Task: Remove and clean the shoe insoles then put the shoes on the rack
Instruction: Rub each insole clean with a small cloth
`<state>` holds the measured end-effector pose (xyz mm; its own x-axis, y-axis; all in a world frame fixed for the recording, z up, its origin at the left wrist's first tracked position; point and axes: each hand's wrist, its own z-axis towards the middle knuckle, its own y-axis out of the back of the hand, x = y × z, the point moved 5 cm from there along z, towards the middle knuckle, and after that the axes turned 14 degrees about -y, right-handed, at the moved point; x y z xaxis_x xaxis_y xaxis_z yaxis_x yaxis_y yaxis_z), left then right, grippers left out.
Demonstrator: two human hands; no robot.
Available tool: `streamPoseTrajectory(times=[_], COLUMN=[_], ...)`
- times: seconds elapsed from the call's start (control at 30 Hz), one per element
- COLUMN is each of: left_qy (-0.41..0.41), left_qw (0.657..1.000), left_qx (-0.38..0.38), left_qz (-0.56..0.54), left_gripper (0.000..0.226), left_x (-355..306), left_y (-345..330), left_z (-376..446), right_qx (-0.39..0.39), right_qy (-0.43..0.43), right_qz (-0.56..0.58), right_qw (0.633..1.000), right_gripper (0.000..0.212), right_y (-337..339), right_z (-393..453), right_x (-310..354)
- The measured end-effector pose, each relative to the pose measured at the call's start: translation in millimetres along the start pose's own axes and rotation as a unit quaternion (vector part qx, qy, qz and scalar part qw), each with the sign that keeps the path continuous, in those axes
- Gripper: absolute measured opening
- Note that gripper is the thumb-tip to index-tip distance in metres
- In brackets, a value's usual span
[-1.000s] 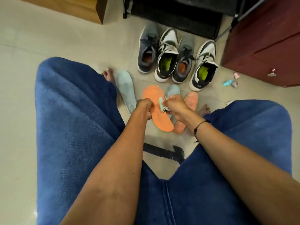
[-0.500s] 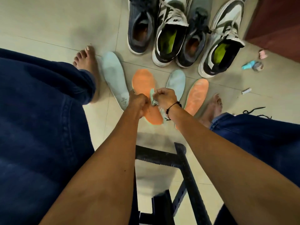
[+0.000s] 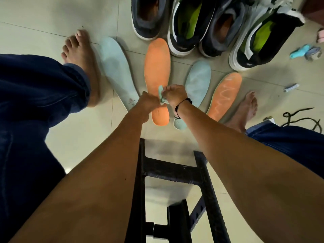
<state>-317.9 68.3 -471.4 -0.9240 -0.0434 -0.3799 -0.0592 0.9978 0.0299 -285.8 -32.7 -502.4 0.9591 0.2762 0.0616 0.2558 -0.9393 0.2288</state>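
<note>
Both hands have dropped lower, the right hand (image 3: 175, 95) pinching the cloth (image 3: 162, 96) and the left hand (image 3: 146, 104) curled (its grip hidden) over the orange insole (image 3: 157, 67), so wiping likely continues.

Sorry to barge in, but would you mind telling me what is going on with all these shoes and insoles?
A person sits over the floor cleaning insoles. The right hand pinches a small pale green cloth over the long orange insole; the left hand is curled beside it. Two light blue insoles and a second orange insole lie alongside. Four shoes stand on the floor beyond, not yet racked.
</note>
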Motion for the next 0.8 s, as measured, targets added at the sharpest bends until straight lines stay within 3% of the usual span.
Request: streamPoseTrajectory(times=[0.1, 0.27, 0.33, 0.43, 0.53, 0.6, 0.67, 0.8], left_qy=[0.008, -0.028, -0.045, -0.041, -0.031, -0.031, -0.026, -0.016], left_qw=[0.999, 0.990, 0.992, 0.996, 0.996, 0.995, 0.992, 0.988], left_qx=[-0.041, -0.128, -0.100, -0.023, 0.001, 0.009, 0.018, 0.038], left_qz=[0.008, 0.060, 0.068, 0.077, 0.089, 0.098, 0.119, 0.146], left_gripper=[0.022, 0.051, 0.048, 0.009, 0.029, 0.012, 0.029, 0.029], left_x=[-1, -5, -6, -6, -3, -4, 0, 7], left_y=[3, -1, -16, -47, -69, -79, -88, -105], left_z=[5, 6, 7, 3, 11, 15, 21, 30], right_qx=[0.013, -0.050, -0.101, -0.108, -0.117, -0.140, -0.122, -0.072], right_qy=[-0.002, -0.013, -0.021, -0.021, -0.081, -0.045, -0.029, -0.009], right_qz=[-0.028, 0.006, 0.008, -0.040, -0.089, -0.191, -0.274, -0.273], right_qw=[1.000, 0.999, 0.995, 0.993, 0.986, 0.971, 0.954, 0.959], right_gripper=[0.033, 0.029, 0.030, 0.020, 0.023, 0.027, 0.032, 0.039], right_y=[2, 29, 52, 80, 96, 101, 99, 96], right_z=[5, 9, 10, 15, 24, 29, 33, 40], right_x=[0, -12, -21, -29, -45, -44, -39, -36])
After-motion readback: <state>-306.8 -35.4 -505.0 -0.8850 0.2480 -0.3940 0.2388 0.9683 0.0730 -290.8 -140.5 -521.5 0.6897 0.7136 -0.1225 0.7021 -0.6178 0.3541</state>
